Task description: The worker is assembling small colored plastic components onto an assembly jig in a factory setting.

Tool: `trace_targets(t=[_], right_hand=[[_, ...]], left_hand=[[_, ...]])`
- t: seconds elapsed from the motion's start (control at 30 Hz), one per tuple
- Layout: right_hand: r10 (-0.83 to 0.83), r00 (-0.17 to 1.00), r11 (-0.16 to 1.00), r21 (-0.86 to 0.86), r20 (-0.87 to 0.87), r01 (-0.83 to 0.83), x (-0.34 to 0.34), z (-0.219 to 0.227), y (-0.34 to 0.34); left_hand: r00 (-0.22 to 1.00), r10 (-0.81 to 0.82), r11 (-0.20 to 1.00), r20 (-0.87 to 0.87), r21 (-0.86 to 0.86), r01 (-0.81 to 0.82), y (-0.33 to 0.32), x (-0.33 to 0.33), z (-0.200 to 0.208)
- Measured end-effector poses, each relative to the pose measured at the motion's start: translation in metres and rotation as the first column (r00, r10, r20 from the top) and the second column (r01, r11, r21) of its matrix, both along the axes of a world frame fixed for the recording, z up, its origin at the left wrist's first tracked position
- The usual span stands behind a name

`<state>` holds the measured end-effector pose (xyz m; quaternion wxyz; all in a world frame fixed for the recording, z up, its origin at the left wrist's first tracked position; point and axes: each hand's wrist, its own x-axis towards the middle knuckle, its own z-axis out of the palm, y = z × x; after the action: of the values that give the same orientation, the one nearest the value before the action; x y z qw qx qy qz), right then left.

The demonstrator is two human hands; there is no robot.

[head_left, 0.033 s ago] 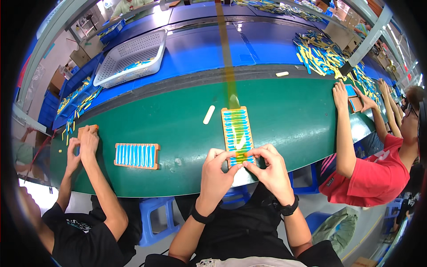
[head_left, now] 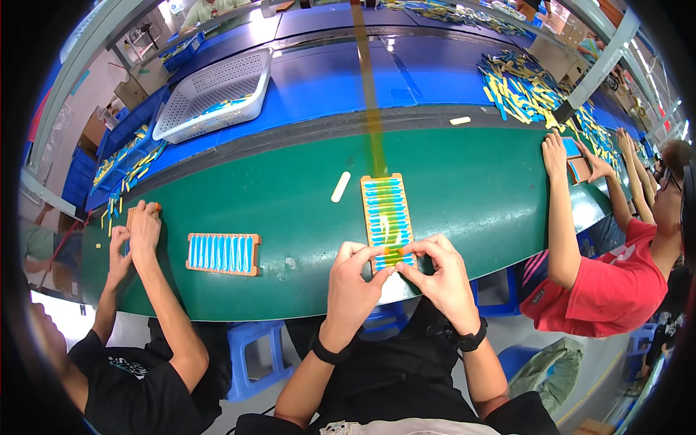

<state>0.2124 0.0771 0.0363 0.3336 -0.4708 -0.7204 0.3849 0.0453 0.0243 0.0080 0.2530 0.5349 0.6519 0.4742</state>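
Left hand [head_left: 354, 286] and right hand [head_left: 441, 281] together at near end of orange-brown slotted tray [head_left: 366, 210], thumbs and index fingers bent in, touching; can't tell if each pinches tray frame or a stick, contact hidden by fingers. Tray lies on green desk [head_left: 304, 181], middle part, long side running away from person, near end just beside desk's near edge. Blue sticks [head_left: 378, 205] sit crosswise in its slots, in a row. Yellow see-through band over tray and beyond; tape or glare, can't tell. Loose yellow stick [head_left: 341, 186] flat on desk, left of tray's far end, apart from it. Second tray [head_left: 256, 255], also filled with blue sticks, lies left, near desk's near edge, well apart from both hands. Co-worker's hand [head_left: 147, 230] on another tray by desk's left end. Right side: co-worker in red shirt [head_left: 605, 283], hands at more trays. Past desk's far edge: pale perforated basket [head_left: 246, 112] to the left, blue-and-yellow stick pile [head_left: 518, 90] to the right. Black wristband [head_left: 331, 352] on left wrist, dark watch [head_left: 472, 338] on right.
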Motion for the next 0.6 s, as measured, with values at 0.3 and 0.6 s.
trace_targets(t=[0.3, 0.6], right_hand=[[-0.059, 0.996, 0.998, -0.025, 0.073, 0.061, 0.002, 0.006, 0.004], [0.137, 0.978, 0.938, 0.296, 0.157, -0.179, 0.008, -0.002, 0.009]], left_hand=[[0.998, 0.050, 0.999, 0.043, -0.003, -0.050, 0.000, 0.004, 0.007], [0.996, 0.062, 0.993, -0.065, 0.109, -0.055, -0.009, 0.010, -0.005]])
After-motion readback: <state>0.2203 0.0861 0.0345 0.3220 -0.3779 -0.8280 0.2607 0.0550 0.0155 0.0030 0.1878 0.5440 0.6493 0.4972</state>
